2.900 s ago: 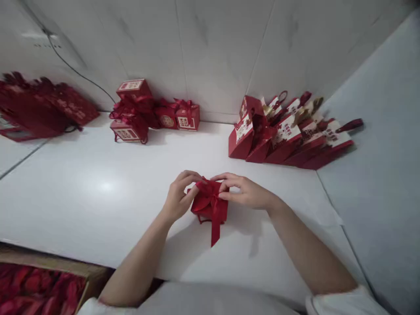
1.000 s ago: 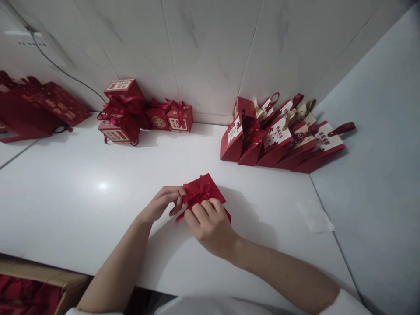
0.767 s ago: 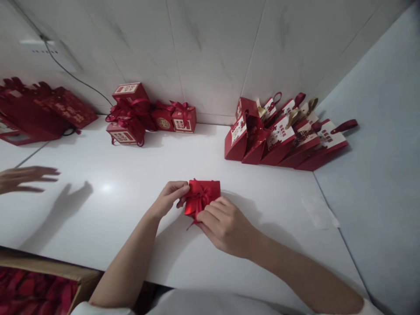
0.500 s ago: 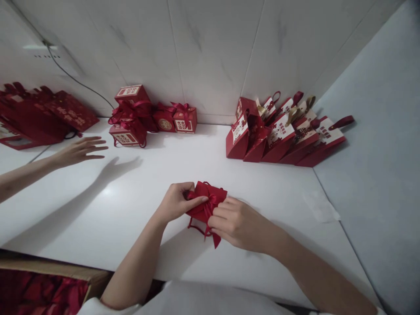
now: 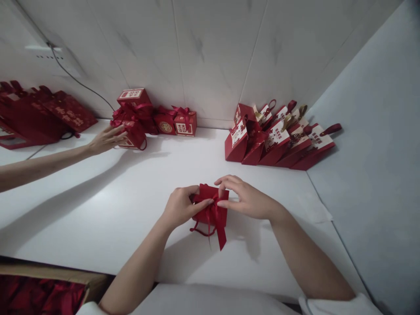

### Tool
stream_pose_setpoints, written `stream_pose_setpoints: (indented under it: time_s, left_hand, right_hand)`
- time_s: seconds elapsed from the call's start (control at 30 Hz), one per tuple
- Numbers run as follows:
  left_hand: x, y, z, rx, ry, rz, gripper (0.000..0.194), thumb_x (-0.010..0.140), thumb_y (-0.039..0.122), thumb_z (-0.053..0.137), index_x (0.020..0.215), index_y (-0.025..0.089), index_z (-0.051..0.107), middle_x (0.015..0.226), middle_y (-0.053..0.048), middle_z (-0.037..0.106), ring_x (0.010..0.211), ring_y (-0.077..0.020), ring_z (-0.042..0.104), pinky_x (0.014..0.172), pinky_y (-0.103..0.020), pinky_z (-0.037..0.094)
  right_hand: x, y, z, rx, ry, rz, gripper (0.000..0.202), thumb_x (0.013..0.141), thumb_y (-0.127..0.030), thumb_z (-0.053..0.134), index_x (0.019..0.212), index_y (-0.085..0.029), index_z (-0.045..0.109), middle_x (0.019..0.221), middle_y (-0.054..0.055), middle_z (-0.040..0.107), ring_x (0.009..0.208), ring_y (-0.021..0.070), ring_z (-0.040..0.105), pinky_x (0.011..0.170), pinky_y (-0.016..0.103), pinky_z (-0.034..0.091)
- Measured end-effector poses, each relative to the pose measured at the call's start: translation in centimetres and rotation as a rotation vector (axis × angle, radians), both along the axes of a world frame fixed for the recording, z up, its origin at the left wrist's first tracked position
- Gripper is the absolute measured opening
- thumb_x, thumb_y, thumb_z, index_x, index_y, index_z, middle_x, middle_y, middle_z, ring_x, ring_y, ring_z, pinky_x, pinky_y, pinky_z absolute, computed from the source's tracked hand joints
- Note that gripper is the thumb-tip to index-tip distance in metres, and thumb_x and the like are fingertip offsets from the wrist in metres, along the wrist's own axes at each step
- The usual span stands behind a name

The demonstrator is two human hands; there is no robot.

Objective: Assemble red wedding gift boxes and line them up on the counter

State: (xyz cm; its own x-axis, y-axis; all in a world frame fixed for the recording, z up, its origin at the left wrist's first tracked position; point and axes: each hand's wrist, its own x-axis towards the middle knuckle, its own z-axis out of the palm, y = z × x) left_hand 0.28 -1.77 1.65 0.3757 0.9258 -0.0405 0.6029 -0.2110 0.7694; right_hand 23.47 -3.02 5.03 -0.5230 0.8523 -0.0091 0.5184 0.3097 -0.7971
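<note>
Gripping the red box (image 5: 203, 214) from its left at lower center, the left hand (image 5: 181, 205) faces the half-curled right hand (image 5: 246, 197), whose hold is unclear.

Red bags (image 5: 29, 120) are standing at the table's (image 5: 177, 162) far edge, left. Red cartons (image 5: 274, 148) are filling its far right corner. A cable (image 5: 78, 82) is crossing the wall (image 5: 216, 78).
</note>
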Motion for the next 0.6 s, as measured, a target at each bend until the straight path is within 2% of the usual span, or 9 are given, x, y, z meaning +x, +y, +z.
stream_pose_setpoints:
  time_s: [0.17,0.27,0.37,0.43,0.5,0.6]
  left_hand:
    - [-0.2,0.2,-0.4,-0.034,-0.007,-0.006,0.041,0.080,0.057,0.066,0.075,0.017,0.060,0.060,0.003,0.054,0.056,-0.0107,0.042,0.053,-0.023,0.030]
    - [-0.2,0.2,-0.3,0.042,-0.025,-0.018,0.034,0.080,0.051,0.069,0.085,0.018,0.061,0.065,0.002,0.054,0.060,-0.0121,0.044,0.057,-0.024,0.036]
    - [0.0,0.1,0.3,0.219,-0.058,-0.096,0.023,0.082,0.038,0.070,0.097,0.021,0.066,0.095,-0.005,0.059,0.089,-0.0195,0.054,0.082,-0.034,0.046]
    - [0.1,0.0,0.6,0.263,-0.071,-0.154,0.011,0.085,0.031,0.067,0.092,0.024,0.070,0.115,-0.008,0.055,0.112,-0.0242,0.050,0.099,-0.041,0.041]
    - [0.1,0.0,0.7,0.201,-0.087,-0.187,0.007,0.087,0.027,0.064,0.086,0.023,0.070,0.124,-0.008,0.052,0.122,-0.0255,0.046,0.103,-0.042,0.039]
    - [0.1,0.0,0.5,0.065,-0.121,-0.217,0.006,0.087,0.023,0.063,0.086,0.022,0.068,0.129,-0.008,0.049,0.123,-0.0250,0.048,0.103,-0.041,0.042]
  right_hand:
    - [0.2,0.3,-0.4,-0.037,-0.008,0.035,0.008,0.089,-0.029,0.063,0.088,-0.022,0.061,0.126,0.008,0.058,0.121,0.0235,0.054,0.102,0.043,0.044]
    - [0.4,0.6,-0.7,-0.056,0.003,0.053,0.010,0.092,-0.029,0.060,0.085,-0.022,0.062,0.128,0.008,0.058,0.122,0.0233,0.054,0.104,0.044,0.043]
    - [0.4,0.7,-0.9,-0.077,0.028,0.062,0.016,0.095,-0.031,0.055,0.084,-0.022,0.063,0.131,0.007,0.057,0.126,0.0234,0.052,0.107,0.046,0.039]
    - [0.3,0.8,-1.0,-0.092,0.040,0.060,0.022,0.097,-0.032,0.052,0.082,-0.022,0.063,0.132,0.007,0.056,0.128,0.0232,0.050,0.108,0.046,0.038]
    - [0.2,0.8,-0.9,-0.107,0.056,0.065,0.025,0.097,-0.034,0.051,0.079,-0.022,0.062,0.132,0.006,0.056,0.128,0.0225,0.050,0.108,0.045,0.039]
    - [0.0,0.7,-1.0,-0.119,0.073,0.084,0.023,0.094,-0.037,0.058,0.077,-0.021,0.061,0.131,0.006,0.057,0.128,0.0224,0.050,0.105,0.042,0.042]
